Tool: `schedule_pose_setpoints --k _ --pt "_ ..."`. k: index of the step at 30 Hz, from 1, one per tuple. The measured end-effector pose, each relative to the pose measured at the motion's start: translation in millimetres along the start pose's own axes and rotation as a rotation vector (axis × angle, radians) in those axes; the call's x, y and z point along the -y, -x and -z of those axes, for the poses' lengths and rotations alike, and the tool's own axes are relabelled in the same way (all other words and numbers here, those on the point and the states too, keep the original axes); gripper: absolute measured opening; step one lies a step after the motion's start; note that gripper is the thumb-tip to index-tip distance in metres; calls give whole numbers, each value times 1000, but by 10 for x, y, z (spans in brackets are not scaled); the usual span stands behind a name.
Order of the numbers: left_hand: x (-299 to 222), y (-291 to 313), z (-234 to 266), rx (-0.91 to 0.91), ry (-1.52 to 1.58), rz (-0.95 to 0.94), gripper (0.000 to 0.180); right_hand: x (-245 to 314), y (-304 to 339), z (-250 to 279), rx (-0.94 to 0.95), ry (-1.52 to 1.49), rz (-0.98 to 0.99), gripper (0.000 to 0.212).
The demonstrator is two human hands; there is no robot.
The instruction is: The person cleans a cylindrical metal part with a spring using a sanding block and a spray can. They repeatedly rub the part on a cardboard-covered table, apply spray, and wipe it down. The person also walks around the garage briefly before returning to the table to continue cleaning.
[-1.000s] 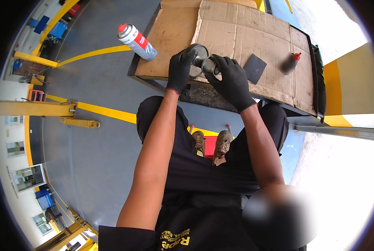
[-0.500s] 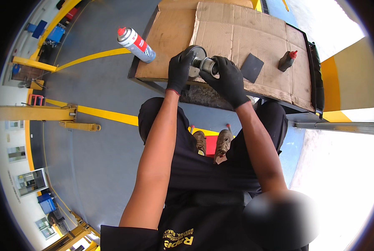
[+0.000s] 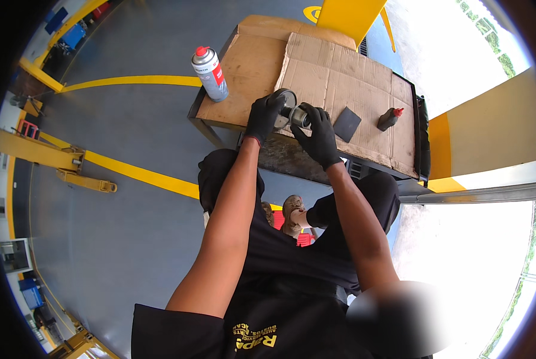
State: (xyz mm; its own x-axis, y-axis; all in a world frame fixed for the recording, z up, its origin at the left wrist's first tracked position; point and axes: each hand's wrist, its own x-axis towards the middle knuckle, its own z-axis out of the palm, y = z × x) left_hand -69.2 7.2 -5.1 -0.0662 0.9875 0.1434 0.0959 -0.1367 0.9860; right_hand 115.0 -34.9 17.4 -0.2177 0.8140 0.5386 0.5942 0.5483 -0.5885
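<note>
Over the near edge of a cardboard-covered bench, both my black-gloved hands hold a metal part with a round flange [image 3: 290, 99] and a short shaft. My left hand [image 3: 262, 119] is closed around the flange's left side. My right hand [image 3: 320, 139] grips the silvery cylindrical end [image 3: 301, 118] of the part between thumb and fingers. Just right of my right hand lies a dark square sheet [image 3: 347, 124], perhaps sandpaper. Farther right is a small dark bottle [image 3: 389, 119] with a red cap. My fingers hide some of the part.
Cardboard [image 3: 340, 66] covers the bench top. A red-capped spray can [image 3: 210, 75] stands at its left edge. Behind the bench rises a yellow post [image 3: 349, 24]. A yellow metal arm [image 3: 88, 179] sits low over the grey floor at left. Below my hands are my knees and shoes [image 3: 292, 212].
The view has shifted, so the bench shows more of its far side. Both hands still hold the metal part, with my right fingers slightly repositioned on its end. My feet have moved.
</note>
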Motion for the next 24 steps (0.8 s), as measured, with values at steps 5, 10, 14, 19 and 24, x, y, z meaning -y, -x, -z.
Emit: schedule_pose_setpoints --k 5,10,14,19,24 --pt "37 -33 -32 14 -95 25 47 -36 -62 14 193 -94 -504 52" --pt "-3 39 0 49 -109 -8 51 -60 -13 -41 85 -11 -233 49" --pt "-6 13 10 43 -98 22 50 -39 17 -66 -58 -112 -40 48" --pt "-2 36 -1 10 -136 0 48 -36 -30 8 176 8 -412 49" --pt "10 44 -9 37 -126 -22 44 -78 46 -66 -6 -31 -107 51"
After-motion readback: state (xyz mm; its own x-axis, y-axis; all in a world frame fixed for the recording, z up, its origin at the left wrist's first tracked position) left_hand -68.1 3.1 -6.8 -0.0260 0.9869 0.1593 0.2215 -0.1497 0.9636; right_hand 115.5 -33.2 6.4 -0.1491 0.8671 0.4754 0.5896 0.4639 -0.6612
